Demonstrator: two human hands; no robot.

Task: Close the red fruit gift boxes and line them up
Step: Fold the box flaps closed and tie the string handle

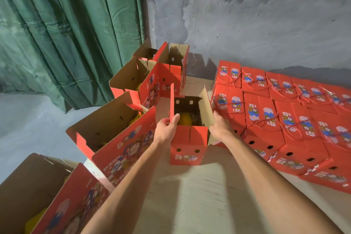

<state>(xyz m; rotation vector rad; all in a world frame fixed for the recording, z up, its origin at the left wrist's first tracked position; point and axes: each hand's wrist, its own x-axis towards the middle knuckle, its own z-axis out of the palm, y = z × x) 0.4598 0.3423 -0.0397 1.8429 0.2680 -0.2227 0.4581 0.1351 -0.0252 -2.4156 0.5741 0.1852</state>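
Head view — left hand (167, 126) and right hand (220, 125) each grip an upright flap of the open red cardboard box (188, 144).

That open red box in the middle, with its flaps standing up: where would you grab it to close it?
Take the open box by its two tall side flaps, one hand from each side, as the left hand and right hand do now. The left flap and right flap stand upright with free top edges, so they probably fold inward over the yellow fruit.
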